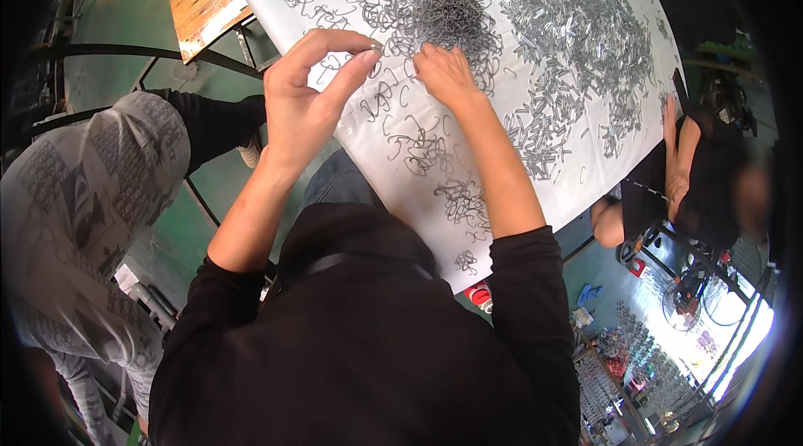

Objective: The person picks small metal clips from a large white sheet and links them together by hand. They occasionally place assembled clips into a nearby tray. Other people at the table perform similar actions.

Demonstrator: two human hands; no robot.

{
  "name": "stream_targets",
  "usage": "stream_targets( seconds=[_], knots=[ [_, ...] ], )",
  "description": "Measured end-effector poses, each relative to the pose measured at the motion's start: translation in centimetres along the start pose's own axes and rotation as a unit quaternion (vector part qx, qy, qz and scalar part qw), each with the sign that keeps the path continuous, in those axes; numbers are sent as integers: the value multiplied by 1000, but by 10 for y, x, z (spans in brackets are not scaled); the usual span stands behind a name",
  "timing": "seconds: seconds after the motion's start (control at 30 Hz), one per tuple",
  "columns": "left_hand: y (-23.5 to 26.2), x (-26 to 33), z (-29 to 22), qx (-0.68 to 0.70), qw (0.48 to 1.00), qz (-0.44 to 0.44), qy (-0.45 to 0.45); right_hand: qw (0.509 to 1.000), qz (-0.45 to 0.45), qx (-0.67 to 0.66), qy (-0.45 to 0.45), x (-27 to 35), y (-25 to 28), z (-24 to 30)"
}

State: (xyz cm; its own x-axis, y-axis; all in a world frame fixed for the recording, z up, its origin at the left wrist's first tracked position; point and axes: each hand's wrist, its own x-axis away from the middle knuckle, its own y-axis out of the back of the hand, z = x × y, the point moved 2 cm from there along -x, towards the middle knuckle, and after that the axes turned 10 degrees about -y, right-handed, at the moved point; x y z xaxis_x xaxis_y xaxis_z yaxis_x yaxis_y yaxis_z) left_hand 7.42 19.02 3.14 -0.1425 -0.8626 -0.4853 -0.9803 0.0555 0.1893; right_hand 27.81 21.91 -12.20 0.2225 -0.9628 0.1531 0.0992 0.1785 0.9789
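My left hand (pixel 308 99) is raised over the table's near left side, thumb and forefinger pinched together at their tips. A tiny pale glint shows at that pinch, too small to name. My right hand (pixel 447 76) rests at the near edge of a heap of dark wire hooks (pixel 452 15), its fingers curled down and drawn together. Whatever is between those fingers is hidden from above. Loose wire hooks (pixel 422 149) lie scattered below and between my hands on the white table covering (pixel 544 195).
A broad spread of small silvery metal pieces (pixel 577 20) covers the table's right half. Another person's arm (pixel 686 153) is at the right edge. At left stands a person in patterned grey clothes (pixel 92 187), near a wooden stool (pixel 209 7).
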Motion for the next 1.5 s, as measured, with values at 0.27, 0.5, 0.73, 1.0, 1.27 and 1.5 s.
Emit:
stream_targets(
  seconds=[0.27,0.5,0.73,1.0,1.27,1.5],
  knots=[
    [-12,13,1,15,999,50,0,917,-66,-330,-213,90,7,-18],
    [-36,29,-22,42,987,154,0,592,-177,-733,-285,173,80,22],
    [-76,40,-50,90,975,196,-42,535,-293,-757,-233,209,145,64],
    [-115,45,-65,97,953,241,-157,520,-413,-695,-274,229,144,53],
    [-177,46,33,20,951,261,-162,601,-555,-531,-222,256,137,40],
    [-272,46,120,-104,903,402,-114,588,-566,-521,-249,273,127,24]
  ],
)
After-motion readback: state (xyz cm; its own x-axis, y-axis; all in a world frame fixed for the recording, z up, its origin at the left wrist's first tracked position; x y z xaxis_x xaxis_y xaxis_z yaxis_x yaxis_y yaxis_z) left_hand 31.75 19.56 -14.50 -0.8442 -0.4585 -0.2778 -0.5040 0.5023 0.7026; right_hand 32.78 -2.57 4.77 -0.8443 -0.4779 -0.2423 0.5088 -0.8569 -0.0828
